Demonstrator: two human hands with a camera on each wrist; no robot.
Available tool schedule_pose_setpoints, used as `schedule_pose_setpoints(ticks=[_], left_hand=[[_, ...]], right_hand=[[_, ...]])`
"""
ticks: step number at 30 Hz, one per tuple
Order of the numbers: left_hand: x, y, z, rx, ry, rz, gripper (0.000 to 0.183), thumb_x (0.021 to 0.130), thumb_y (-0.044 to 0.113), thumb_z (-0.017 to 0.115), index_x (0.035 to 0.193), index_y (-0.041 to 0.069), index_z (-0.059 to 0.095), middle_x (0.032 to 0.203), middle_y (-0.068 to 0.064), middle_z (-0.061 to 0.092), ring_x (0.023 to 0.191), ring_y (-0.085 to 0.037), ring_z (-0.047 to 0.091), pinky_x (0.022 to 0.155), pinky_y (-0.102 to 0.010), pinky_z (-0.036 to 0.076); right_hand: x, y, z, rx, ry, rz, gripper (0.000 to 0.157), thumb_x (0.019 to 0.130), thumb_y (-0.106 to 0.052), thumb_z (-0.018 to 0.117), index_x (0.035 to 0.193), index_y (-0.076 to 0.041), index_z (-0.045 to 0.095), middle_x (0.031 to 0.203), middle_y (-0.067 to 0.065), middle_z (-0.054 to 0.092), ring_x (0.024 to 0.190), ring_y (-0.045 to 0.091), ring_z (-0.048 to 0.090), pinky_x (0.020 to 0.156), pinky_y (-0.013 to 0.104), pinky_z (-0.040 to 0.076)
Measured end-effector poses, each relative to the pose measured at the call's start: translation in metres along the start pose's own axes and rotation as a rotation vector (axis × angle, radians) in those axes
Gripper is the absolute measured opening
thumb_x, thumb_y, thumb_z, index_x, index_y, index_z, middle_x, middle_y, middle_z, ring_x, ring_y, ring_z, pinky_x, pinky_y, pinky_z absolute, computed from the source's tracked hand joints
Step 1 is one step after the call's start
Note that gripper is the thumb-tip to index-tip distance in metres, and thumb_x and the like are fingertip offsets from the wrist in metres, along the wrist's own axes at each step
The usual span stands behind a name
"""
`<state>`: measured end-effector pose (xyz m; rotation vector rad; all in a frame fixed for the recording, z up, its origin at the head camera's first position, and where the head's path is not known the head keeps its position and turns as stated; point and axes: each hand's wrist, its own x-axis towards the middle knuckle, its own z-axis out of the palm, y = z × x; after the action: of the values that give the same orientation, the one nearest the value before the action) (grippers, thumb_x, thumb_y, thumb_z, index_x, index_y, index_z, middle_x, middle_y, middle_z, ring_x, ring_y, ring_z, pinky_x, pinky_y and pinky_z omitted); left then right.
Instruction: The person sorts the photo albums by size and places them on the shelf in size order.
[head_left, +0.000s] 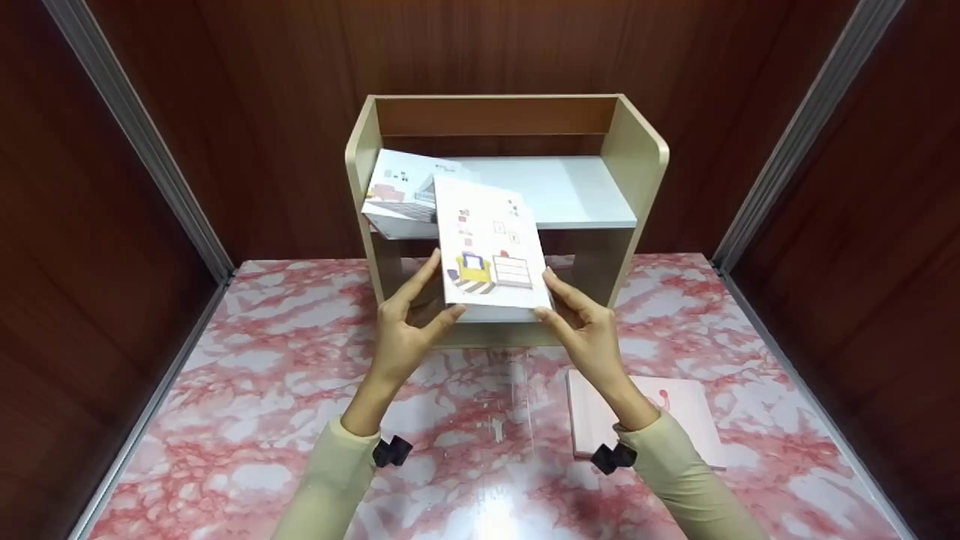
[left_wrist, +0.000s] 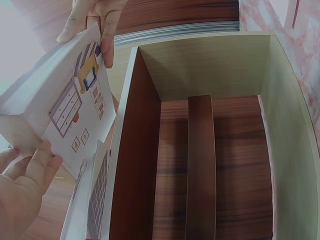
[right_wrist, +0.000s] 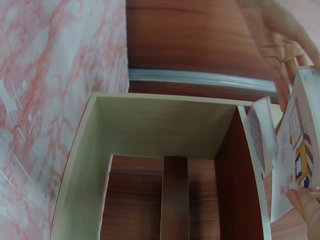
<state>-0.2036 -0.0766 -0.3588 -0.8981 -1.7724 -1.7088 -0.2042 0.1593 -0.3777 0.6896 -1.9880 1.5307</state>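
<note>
A white book (head_left: 491, 240) with a drawn yellow chair and dresser on its cover is held up tilted before a small bookshelf (head_left: 628, 135). My left hand (head_left: 397, 322) grips its lower left edge, thumb near the bottom corner. On the lower right edge, my right hand (head_left: 589, 330) pinches it between thumb and fingers. The left wrist view shows the book's underside (left_wrist: 82, 100), printed with a similar chair and dresser. Behind it, another white book (head_left: 405, 176) with a pink sofa picture lies at the upper board's left end, its front overhanging the edge.
A pale pink book (head_left: 686, 412) lies on the red-and-white marbled table (head_left: 262, 420), partly behind the right forearm. Below the bookshelf's white upper board (head_left: 577, 187) is a lower compartment, partly hidden by the held book. Dark wood panels (head_left: 495, 45) stand around the table.
</note>
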Motion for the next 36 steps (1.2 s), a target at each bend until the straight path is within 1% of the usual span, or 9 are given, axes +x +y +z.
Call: schedule_pose_setpoints(ticks=[11, 20, 25, 27, 32, 34, 36], left_hand=[[0.001, -0.001, 0.001, 0.036, 0.015, -0.011, 0.063, 0.078, -0.005, 0.069, 0.134, -0.01, 0.04, 0.133, -0.024, 0.048, 0.114, -0.035, 0.054, 0.086, -0.041, 0.05], [0.002, 0.001, 0.001, 0.027, 0.017, -0.024, 0.062, 0.079, -0.005, 0.068, 0.135, -0.009, 0.04, 0.133, -0.024, 0.047, 0.116, -0.033, 0.053, 0.089, -0.036, 0.049], [0.002, 0.0, 0.002, 0.035, 0.028, -0.028, 0.061, 0.08, -0.003, 0.068, 0.135, -0.007, 0.041, 0.133, -0.023, 0.048, 0.116, -0.032, 0.053, 0.089, -0.036, 0.049], [0.002, -0.005, 0.003, 0.027, 0.035, -0.027, 0.062, 0.08, -0.002, 0.068, 0.136, -0.005, 0.042, 0.133, -0.021, 0.049, 0.115, -0.031, 0.054, 0.089, -0.036, 0.049], [0.0, -0.023, 0.003, 0.013, 0.049, -0.025, 0.063, 0.081, 0.002, 0.069, 0.138, 0.006, 0.043, 0.133, -0.012, 0.052, 0.115, -0.027, 0.055, 0.089, -0.033, 0.049], [0.0, -0.026, 0.003, 0.011, 0.051, -0.021, 0.062, 0.082, 0.005, 0.069, 0.138, 0.009, 0.044, 0.134, -0.01, 0.052, 0.116, -0.027, 0.055, 0.09, -0.032, 0.049], [0.0, -0.027, 0.003, 0.012, 0.053, -0.016, 0.062, 0.082, 0.006, 0.069, 0.138, 0.009, 0.044, 0.134, -0.01, 0.051, 0.116, -0.027, 0.055, 0.09, -0.032, 0.049]], right_hand=[[0.002, -0.001, 0.001, 0.015, 0.019, -0.001, 0.044, 0.081, 0.003, 0.066, 0.123, 0.011, 0.053, 0.129, 0.025, 0.05, 0.117, 0.03, 0.051, 0.091, 0.027, 0.046], [0.003, 0.0, 0.003, 0.022, 0.037, -0.002, 0.043, 0.081, 0.003, 0.067, 0.121, 0.012, 0.054, 0.127, 0.026, 0.051, 0.117, 0.03, 0.052, 0.092, 0.026, 0.046], [0.003, 0.0, 0.003, 0.024, 0.034, -0.002, 0.043, 0.082, 0.003, 0.066, 0.121, 0.012, 0.054, 0.126, 0.027, 0.051, 0.116, 0.03, 0.052, 0.091, 0.026, 0.046], [0.003, -0.001, 0.003, 0.025, 0.033, 0.004, 0.043, 0.082, 0.002, 0.066, 0.122, 0.012, 0.054, 0.127, 0.026, 0.052, 0.116, 0.03, 0.052, 0.091, 0.025, 0.046], [0.004, -0.001, 0.003, 0.026, 0.038, 0.015, 0.042, 0.083, 0.002, 0.065, 0.122, 0.011, 0.054, 0.127, 0.025, 0.052, 0.116, 0.03, 0.052, 0.091, 0.025, 0.046], [0.004, -0.001, 0.003, 0.031, 0.042, 0.017, 0.042, 0.083, 0.002, 0.065, 0.122, 0.012, 0.054, 0.127, 0.026, 0.052, 0.116, 0.03, 0.052, 0.092, 0.025, 0.046], [0.005, -0.002, 0.003, 0.038, 0.048, 0.015, 0.041, 0.082, 0.003, 0.065, 0.121, 0.012, 0.054, 0.126, 0.027, 0.052, 0.116, 0.03, 0.052, 0.092, 0.026, 0.046]])
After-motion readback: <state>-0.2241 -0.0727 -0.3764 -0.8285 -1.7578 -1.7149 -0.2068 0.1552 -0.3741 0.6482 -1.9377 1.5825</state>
